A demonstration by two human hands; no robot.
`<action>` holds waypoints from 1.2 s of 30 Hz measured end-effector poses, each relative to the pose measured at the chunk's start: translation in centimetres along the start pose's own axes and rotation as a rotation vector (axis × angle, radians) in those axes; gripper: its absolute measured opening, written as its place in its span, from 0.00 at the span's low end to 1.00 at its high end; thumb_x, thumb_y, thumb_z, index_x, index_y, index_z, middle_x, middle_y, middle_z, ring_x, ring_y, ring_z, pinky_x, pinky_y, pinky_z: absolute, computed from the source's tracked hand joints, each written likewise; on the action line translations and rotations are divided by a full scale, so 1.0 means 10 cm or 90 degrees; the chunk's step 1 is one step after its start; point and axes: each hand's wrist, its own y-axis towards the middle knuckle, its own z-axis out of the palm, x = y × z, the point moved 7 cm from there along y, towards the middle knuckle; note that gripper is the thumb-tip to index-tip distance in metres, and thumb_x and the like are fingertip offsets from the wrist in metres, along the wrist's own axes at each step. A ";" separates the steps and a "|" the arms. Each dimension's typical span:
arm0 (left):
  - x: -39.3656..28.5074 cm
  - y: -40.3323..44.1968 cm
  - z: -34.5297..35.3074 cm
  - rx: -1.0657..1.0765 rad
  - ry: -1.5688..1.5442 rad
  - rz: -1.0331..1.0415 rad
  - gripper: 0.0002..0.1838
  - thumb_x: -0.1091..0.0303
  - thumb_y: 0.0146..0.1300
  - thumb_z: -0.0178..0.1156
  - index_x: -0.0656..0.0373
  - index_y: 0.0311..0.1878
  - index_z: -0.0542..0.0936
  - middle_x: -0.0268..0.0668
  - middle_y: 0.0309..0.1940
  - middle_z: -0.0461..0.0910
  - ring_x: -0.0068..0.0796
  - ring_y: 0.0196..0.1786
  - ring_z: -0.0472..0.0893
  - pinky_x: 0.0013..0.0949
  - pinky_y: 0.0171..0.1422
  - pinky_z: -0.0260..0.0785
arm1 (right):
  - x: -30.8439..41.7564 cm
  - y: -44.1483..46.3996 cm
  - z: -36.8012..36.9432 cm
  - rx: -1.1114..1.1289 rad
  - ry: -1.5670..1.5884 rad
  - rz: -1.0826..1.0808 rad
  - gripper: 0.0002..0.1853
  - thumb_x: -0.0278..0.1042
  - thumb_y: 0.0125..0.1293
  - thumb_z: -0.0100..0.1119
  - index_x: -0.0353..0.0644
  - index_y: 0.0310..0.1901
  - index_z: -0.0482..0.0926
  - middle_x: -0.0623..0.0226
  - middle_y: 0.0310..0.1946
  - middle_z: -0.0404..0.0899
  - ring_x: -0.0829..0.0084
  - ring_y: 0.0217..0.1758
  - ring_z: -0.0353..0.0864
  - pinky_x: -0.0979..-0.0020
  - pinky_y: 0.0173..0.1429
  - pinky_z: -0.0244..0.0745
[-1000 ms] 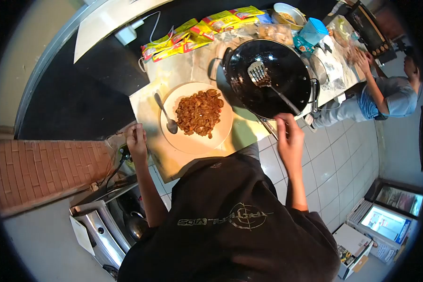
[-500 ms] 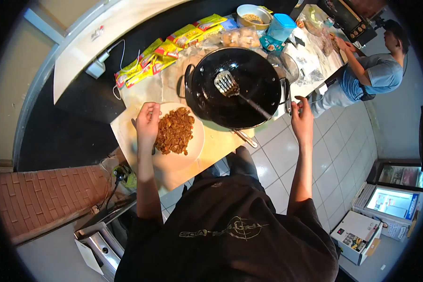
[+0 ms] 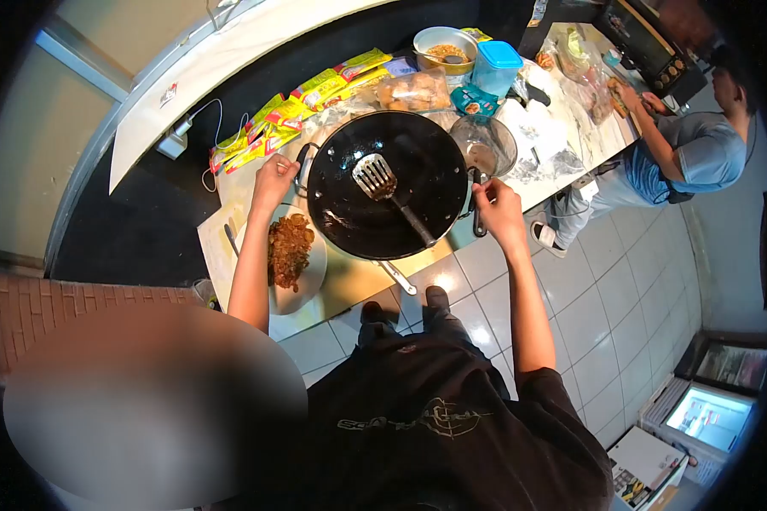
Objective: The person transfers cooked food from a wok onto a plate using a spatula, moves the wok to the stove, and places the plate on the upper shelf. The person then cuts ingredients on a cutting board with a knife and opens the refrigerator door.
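A black wok (image 3: 332, 196) stands on the counter with a slotted metal spatula (image 3: 373, 177) lying in it, the handle toward the near right rim. At its left handle is my left hand (image 3: 274, 180), fingers curled around or against the handle. My right hand (image 3: 498, 209) is at the right handle with the fingers bent together on it. Below my left forearm, partly hidden, a pale plate (image 3: 314, 277) holds brown cooked food (image 3: 290, 249). Part of a spoon (image 3: 231, 238) shows left of that forearm.
Yellow packets (image 3: 320, 88), a bag of round items (image 3: 413, 91), a bowl (image 3: 446, 49), a blue-lidded container (image 3: 496, 68) and a glass bowl (image 3: 484, 145) line the counter. A metal handle (image 3: 398, 278) juts over the near edge. A co-worker (image 3: 699, 153) stands far right.
My left hand has moved from beside the plate to the wok's left handle, and my right hand has come in to the right handle. The view has shifted.
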 end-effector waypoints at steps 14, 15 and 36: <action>-0.16 -0.50 -0.42 -0.124 0.021 -0.050 0.12 0.65 0.57 0.64 0.66 0.30 0.78 0.34 0.19 0.76 0.19 0.25 0.71 0.29 0.32 0.66 | 0.22 0.17 -0.13 0.072 0.096 -0.032 0.15 0.36 0.55 0.64 0.32 0.23 0.75 0.59 0.15 0.75 0.69 0.20 0.75 0.67 0.30 0.70; -0.22 -0.63 -0.55 -0.137 0.008 -0.039 0.12 0.65 0.57 0.64 0.66 0.30 0.78 0.32 0.18 0.74 0.17 0.25 0.70 0.28 0.32 0.65 | 0.31 0.14 -0.17 0.089 0.097 -0.034 0.14 0.36 0.55 0.65 0.32 0.23 0.75 0.60 0.15 0.75 0.72 0.19 0.74 0.68 0.29 0.70; 0.38 -6.53 -2.25 -0.619 -0.062 -0.444 0.08 0.73 0.57 0.61 0.63 0.25 0.74 0.23 0.15 0.66 0.10 0.21 0.62 0.22 0.25 0.54 | 2.16 -2.76 1.66 0.634 0.198 -0.403 0.11 0.27 0.65 0.56 0.40 0.25 0.68 0.80 0.16 0.66 0.90 0.18 0.59 0.80 0.21 0.52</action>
